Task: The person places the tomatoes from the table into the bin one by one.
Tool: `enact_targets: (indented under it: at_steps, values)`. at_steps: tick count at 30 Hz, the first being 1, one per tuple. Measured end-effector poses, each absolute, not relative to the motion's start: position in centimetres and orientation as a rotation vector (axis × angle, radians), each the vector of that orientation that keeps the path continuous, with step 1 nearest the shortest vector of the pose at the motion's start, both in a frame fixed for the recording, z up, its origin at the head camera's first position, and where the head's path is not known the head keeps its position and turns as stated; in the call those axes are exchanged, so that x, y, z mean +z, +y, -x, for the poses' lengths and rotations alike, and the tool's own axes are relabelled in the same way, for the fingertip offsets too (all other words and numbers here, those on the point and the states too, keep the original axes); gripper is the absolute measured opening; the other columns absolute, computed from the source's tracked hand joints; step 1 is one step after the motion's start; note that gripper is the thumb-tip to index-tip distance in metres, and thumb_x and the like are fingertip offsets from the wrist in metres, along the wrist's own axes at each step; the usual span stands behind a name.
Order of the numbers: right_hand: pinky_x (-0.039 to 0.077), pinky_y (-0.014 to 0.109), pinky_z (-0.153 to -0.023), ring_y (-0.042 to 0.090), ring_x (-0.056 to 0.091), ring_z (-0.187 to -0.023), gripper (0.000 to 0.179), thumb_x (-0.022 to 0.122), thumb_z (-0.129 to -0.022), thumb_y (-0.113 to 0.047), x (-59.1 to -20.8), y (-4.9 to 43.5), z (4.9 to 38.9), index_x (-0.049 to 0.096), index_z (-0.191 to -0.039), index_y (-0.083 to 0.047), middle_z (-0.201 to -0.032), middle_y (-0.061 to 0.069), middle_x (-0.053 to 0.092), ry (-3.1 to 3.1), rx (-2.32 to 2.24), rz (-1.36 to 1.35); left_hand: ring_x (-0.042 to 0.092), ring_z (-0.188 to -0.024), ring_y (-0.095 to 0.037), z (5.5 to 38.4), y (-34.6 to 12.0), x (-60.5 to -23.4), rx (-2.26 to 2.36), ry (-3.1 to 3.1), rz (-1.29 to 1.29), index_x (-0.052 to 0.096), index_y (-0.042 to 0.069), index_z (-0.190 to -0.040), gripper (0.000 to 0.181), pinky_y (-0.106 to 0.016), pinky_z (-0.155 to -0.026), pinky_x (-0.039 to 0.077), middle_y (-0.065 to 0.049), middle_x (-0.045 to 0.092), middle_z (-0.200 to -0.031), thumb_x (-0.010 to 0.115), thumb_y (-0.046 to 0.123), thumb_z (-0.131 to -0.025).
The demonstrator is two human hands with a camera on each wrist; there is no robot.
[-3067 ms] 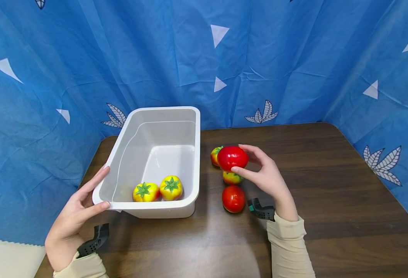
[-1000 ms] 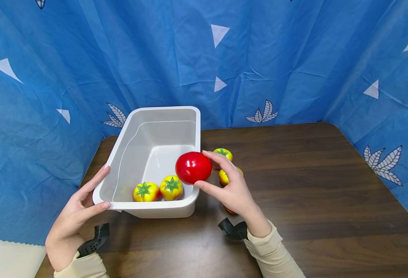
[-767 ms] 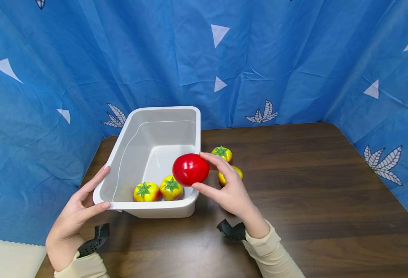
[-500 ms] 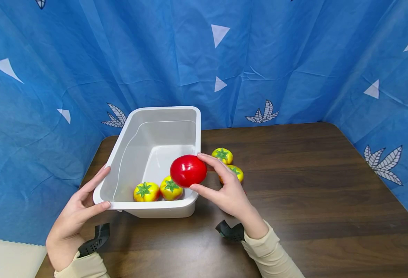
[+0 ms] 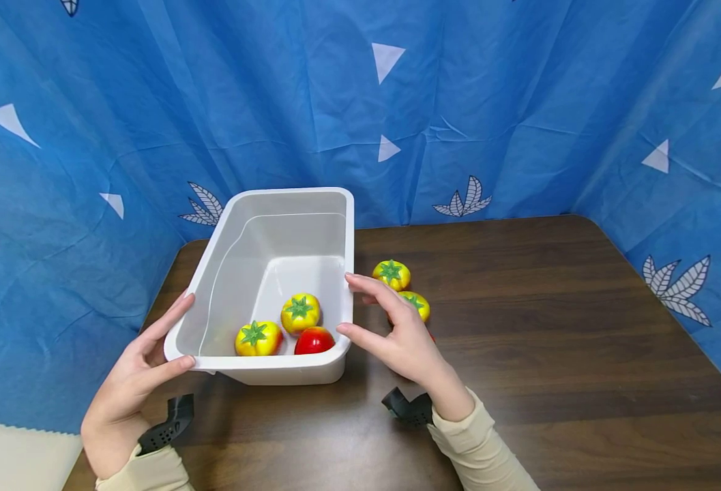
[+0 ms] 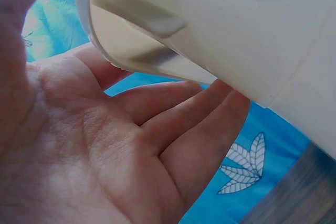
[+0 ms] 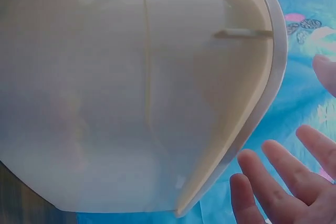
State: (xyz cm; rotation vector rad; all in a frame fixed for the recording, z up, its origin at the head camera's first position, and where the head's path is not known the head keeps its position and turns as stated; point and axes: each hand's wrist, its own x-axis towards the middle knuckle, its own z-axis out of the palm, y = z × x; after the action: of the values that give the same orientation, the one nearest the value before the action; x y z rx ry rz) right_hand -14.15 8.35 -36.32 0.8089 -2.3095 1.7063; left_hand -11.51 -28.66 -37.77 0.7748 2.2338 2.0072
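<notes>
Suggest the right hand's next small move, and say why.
Probably reach the right hand toward the farther yellow fruit on the table: that hand holds nothing, a red fruit lies in the white tub, and the left hand grips the tub's near corner.

Yellow, red and green in a white tub (image 5: pixel 277 362), dark brown beneath, blue behind.
Near the tub's near edge, a yellow fruit (image 5: pixel 258 339) with orange-red sides and a second yellow fruit (image 5: pixel 301 314) wear green star-shaped tops; by the near right corner sits a glossy, plain red fruit (image 5: pixel 314 340). The tub's inside is pale grey. Beyond its right edge, two more yellow fruits (image 5: pixel 391 274) show green tops. The table (image 5: pixel 581 375) is streaked with darker wood grain; past its far edge, the blue curtain (image 5: pixel 311 116) carries white triangles and black-outlined white leaves. Both sleeves (image 5: pixel 479 440) are plain beige, the wrist cameras (image 5: pixel 166 428) black.
</notes>
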Motion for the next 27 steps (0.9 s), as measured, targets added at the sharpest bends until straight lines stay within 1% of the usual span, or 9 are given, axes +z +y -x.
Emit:
enact_targets:
  at_steps: [2,6,10,13,16,19,23,26,27]
  values:
    - [0.045,0.038,-0.094,0.011,0.050,-0.113,0.059,0.074,-0.082,-0.019,-36.3,8.5,14.2,0.049,-0.135,-0.020,-0.135,-0.008,0.049,-2.326,1.704,-0.796,0.031,-0.130,-0.010,11.5,-28.7,-37.8,2.010,2.230,-0.788,0.017,-0.003,-0.147,0.076,-0.021,-0.085,0.048,-0.004,0.010,-0.157,0.052,-0.022,-0.083]
    - [0.045,0.039,-0.093,0.010,0.050,-0.113,0.057,0.074,-0.082,-0.022,-36.2,9.0,14.4,0.050,-0.134,-0.025,-0.133,-0.007,0.051,-2.350,1.693,-0.749,0.033,-0.129,-0.011,11.6,-28.7,-37.9,2.012,2.217,-0.806,0.016,-0.003,-0.147,0.077,-0.022,-0.084,0.049,-0.004,0.009,-0.157,0.050,-0.025,-0.082]
    - [0.046,0.037,-0.092,0.012,0.050,-0.114,0.056,0.074,-0.082,-0.020,-36.1,9.7,14.9,0.051,-0.133,-0.024,-0.132,-0.007,0.053,-2.346,1.690,-0.706,0.035,-0.127,-0.012,11.6,-28.8,-37.9,2.015,2.210,-0.804,0.016,-0.003,-0.148,0.078,-0.024,-0.084,0.049,-0.004,0.009,-0.157,0.047,-0.028,-0.080]
    - [0.045,0.038,-0.094,0.015,0.050,-0.117,0.055,0.074,-0.082,-0.021,-36.1,10.4,15.2,0.052,-0.132,-0.024,-0.131,-0.010,0.053,-2.352,1.701,-0.675,0.035,-0.127,-0.011,11.6,-28.8,-37.9,2.016,2.210,-0.801,0.016,-0.003,-0.148,0.078,-0.024,-0.084,0.049,-0.003,0.010,-0.157,0.047,-0.028,-0.080]
    - [0.044,0.041,-0.095,0.013,0.050,-0.117,0.054,0.073,-0.083,-0.023,-36.1,11.0,15.4,0.052,-0.132,-0.025,-0.130,-0.009,0.053,-2.368,1.707,-0.640,0.034,-0.129,-0.010,11.6,-28.8,-37.9,2.017,2.208,-0.804,0.016,-0.003,-0.147,0.077,-0.022,-0.084,0.049,-0.003,0.010,-0.157,0.048,-0.026,-0.081]
    - [0.046,0.042,-0.093,0.012,0.051,-0.114,0.054,0.073,-0.083,-0.023,-36.0,11.7,15.6,0.051,-0.132,-0.026,-0.129,-0.006,0.055,-2.384,1.701,-0.611,0.032,-0.130,-0.010,11.6,-28.8,-38.0,2.020,2.203,-0.809,0.016,-0.003,-0.147,0.075,-0.022,-0.085,0.048,-0.003,0.010,-0.157,0.051,-0.022,-0.083]
    - [0.046,0.039,-0.092,0.012,0.051,-0.113,0.054,0.073,-0.082,-0.019,-36.1,12.5,16.0,0.051,-0.132,-0.023,-0.129,-0.001,0.055,-2.381,1.686,-0.608,0.031,-0.131,-0.010,11.6,-28.8,-38.0,2.021,2.202,-0.811,0.016,-0.004,-0.147,0.075,-0.022,-0.086,0.048,-0.004,0.009,-0.157,0.051,-0.022,-0.083]
    - [0.045,0.039,-0.094,0.013,0.050,-0.115,0.053,0.072,-0.083,-0.016,-36.2,13.2,16.3,0.051,-0.132,-0.021,-0.130,-0.002,0.054,-2.378,1.689,-0.605,0.033,-0.130,-0.011,11.6,-28.7,-37.9,2.016,2.208,-0.806,0.016,-0.003,-0.147,0.076,-0.022,-0.084,0.049,-0.004,0.010,-0.157,0.048,-0.026,-0.082]
    - [0.044,0.039,-0.095,0.014,0.050,-0.115,0.052,0.071,-0.084,-0.014,-35.9,13.4,16.2,0.052,-0.132,-0.018,-0.130,-0.001,0.054,-2.384,1.690,-0.598,0.034,-0.129,-0.011,11.6,-28.7,-37.9,2.015,2.207,-0.808,0.016,-0.003,-0.147,0.077,-0.023,-0.084,0.049,-0.004,0.010,-0.157,0.047,-0.027,-0.081]
